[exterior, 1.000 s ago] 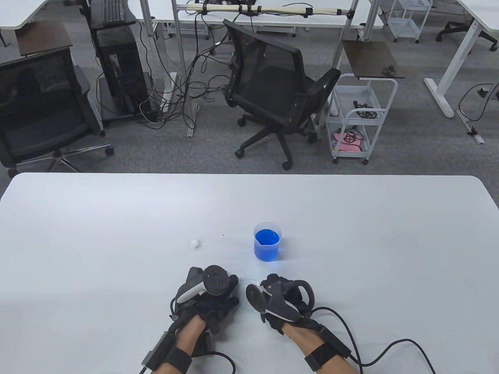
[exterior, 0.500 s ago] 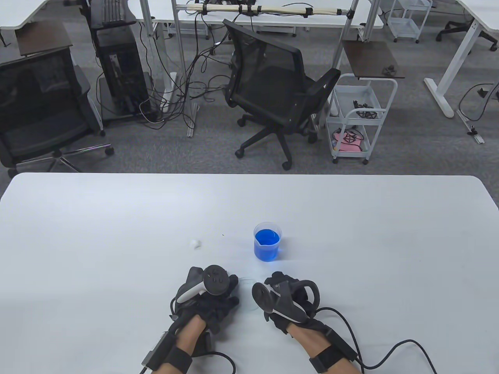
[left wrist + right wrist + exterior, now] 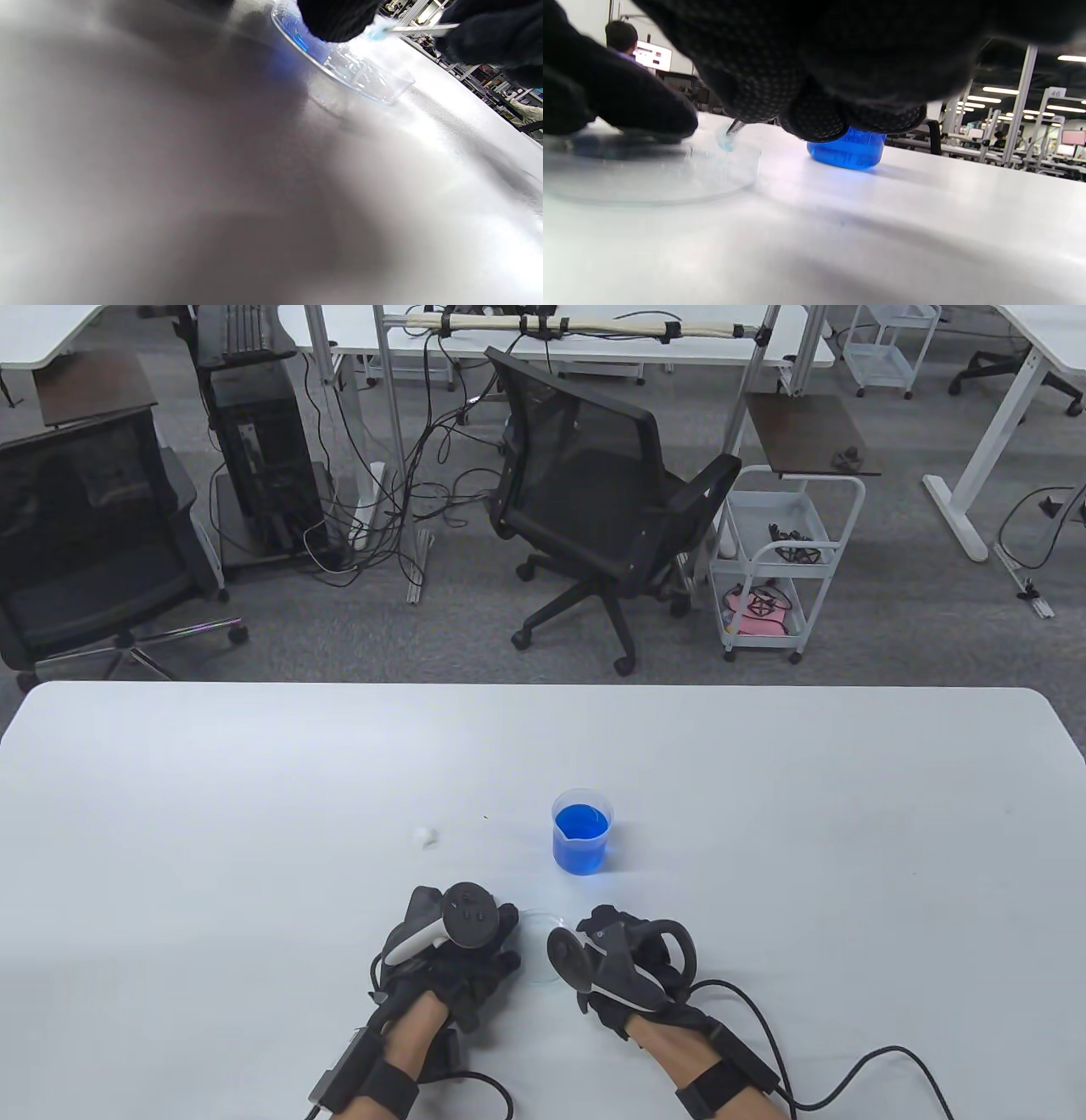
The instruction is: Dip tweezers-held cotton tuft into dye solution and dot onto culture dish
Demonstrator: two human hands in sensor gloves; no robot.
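Observation:
A clear culture dish (image 3: 536, 937) lies on the white table (image 3: 764, 780) between my hands. My left hand (image 3: 488, 942) rests its fingertips (image 3: 670, 116) on the dish's left rim. My right hand (image 3: 607, 933) pinches metal tweezers (image 3: 424, 29) whose tips hold a pale blue cotton tuft (image 3: 376, 33). The tuft (image 3: 726, 145) hangs just over the dish's right part (image 3: 670, 178); I cannot tell whether it touches. A beaker of blue dye (image 3: 582, 833) stands just behind the dish. The table view hides the tweezers under my right hand.
A spare white cotton ball (image 3: 424, 836) lies on the table left of the beaker. Glove cables (image 3: 857, 1060) trail over the near right edge. Office chairs (image 3: 594, 500) and a white cart (image 3: 785, 560) stand on the floor beyond the table.
My right hand has drifted a little to the right and toward me, uncovering more of the dish. The left hand, beaker and cotton ball have not moved.

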